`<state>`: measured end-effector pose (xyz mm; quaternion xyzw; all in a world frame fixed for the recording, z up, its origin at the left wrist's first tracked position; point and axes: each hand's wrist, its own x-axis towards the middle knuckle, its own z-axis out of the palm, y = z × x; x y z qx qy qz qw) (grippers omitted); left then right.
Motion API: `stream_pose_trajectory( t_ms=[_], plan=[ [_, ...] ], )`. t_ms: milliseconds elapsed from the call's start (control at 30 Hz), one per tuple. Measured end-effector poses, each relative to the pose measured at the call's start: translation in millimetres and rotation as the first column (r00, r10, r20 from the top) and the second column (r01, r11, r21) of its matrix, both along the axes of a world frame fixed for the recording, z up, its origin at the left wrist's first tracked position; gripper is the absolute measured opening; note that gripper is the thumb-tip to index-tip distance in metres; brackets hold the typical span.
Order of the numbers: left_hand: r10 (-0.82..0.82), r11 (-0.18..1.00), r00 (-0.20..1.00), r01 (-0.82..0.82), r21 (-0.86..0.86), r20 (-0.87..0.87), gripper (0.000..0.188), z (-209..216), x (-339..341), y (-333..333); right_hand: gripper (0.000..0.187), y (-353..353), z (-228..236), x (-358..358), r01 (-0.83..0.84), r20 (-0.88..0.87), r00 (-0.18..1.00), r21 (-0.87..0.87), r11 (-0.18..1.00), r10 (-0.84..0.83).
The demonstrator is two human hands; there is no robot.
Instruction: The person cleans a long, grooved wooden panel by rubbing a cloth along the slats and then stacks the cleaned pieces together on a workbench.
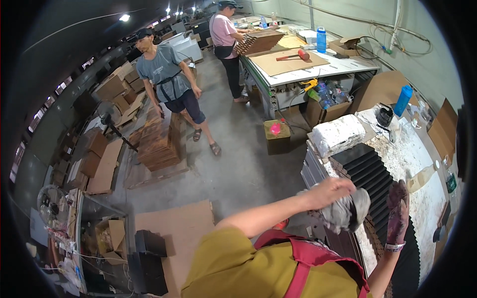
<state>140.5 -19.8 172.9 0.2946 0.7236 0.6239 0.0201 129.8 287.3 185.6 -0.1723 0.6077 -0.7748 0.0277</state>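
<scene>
My left hand (pixel 334 190) is bare and reaches across my body, shut on a crumpled grey glove (pixel 348 212). My right hand (pixel 398 207) wears a dark reddish glove with a pale wrist band. It is held upright with fingers apart, just right of the grey glove, and holds nothing. Both hands hover over a row of black ribbed sheets (pixel 366 168) standing on edge along the speckled white worktable (pixel 415 156). A white wrapped bundle (pixel 339 134) lies at the far end of that row.
A person in a grey shirt (pixel 169 82) walks by a brown cardboard stack (pixel 158 144). Another person in pink (pixel 226 37) works at a far bench (pixel 303 67) bearing a red mallet. A blue bottle (pixel 403 99), a fan (pixel 108 115) and flat cardboard (pixel 179 231) are also about.
</scene>
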Motion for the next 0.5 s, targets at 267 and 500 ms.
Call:
stream_pose_trajectory(
  t_ms=[267, 500],
  plan=[
    [-0.311, 0.920, 0.950, 0.302, 0.249, -0.001, 0.031, 19.1, -7.7, 85.0, 0.088, 0.1, -111.2, 66.1, -0.061, 0.443, 0.865, -0.374, 0.925, 0.236],
    [0.260, 0.960, 0.908, -0.280, -0.014, -0.329, 0.031, -37.4, -63.3, 15.1, 0.067, 1.8, -59.8, 32.9, 0.104, 0.404, 0.913, -0.349, 0.931, 0.050]
  ],
)
